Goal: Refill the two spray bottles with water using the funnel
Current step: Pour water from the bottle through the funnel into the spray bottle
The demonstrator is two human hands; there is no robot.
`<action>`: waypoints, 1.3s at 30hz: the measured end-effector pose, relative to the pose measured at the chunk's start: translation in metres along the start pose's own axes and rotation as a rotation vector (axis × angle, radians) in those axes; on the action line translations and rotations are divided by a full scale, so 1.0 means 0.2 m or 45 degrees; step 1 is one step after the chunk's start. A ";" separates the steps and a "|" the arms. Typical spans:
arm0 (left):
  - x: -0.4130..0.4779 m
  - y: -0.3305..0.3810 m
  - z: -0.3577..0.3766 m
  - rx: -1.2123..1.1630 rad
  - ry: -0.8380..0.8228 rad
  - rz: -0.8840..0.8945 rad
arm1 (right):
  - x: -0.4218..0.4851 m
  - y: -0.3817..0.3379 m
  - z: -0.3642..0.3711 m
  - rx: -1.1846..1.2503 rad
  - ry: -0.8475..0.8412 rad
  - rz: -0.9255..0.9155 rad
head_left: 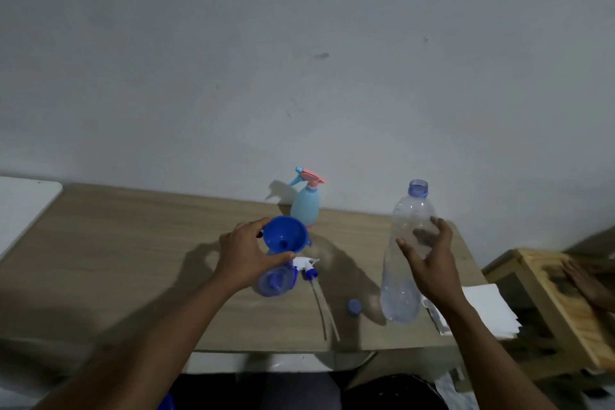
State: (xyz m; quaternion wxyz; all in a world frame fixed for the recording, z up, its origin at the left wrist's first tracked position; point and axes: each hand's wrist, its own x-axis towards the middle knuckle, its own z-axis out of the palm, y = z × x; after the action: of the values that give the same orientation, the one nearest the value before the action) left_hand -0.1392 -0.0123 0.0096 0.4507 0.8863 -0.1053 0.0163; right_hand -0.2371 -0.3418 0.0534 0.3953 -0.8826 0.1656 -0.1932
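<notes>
A blue funnel [287, 234] sits in the neck of a clear blue-tinted spray bottle [274, 280] on the wooden table [133, 243]. My left hand [246, 251] holds the funnel's rim, thumb and fingers curled around it. Its white and blue spray head [307, 266] with its long tube lies on the table just to the right. A light blue spray bottle [305, 205] with a pink trigger top stands by the wall behind. My right hand [429, 263] is around the side of a tall clear water bottle [404, 253], uncapped and upright. The bottle's blue cap [355, 306] lies on the table.
White paper sheets [482, 306] lie at the table's right corner. A wooden crate [562, 303] stands to the right with another person's hand [585, 280] on it. A white surface [23, 206] adjoins the table at the left. The wall runs right behind the table.
</notes>
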 end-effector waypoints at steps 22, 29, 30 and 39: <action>0.03 0.01 0.02 0.007 -0.016 -0.023 | -0.04 0.13 0.10 0.229 0.193 0.172; 0.03 0.02 0.02 -0.001 -0.023 -0.016 | -0.11 0.12 0.14 0.297 0.376 0.234; 0.03 0.02 0.02 0.000 -0.020 -0.014 | -0.14 0.11 0.16 0.282 0.476 0.236; 0.02 0.03 0.02 0.014 -0.010 -0.012 | -0.25 -0.09 0.43 0.249 0.098 -0.050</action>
State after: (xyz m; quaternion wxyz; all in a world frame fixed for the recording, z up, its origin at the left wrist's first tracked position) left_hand -0.1360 -0.0196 0.0132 0.4454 0.8893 -0.1029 0.0113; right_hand -0.2372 -0.2541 0.0032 0.4689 -0.8349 0.1436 -0.2500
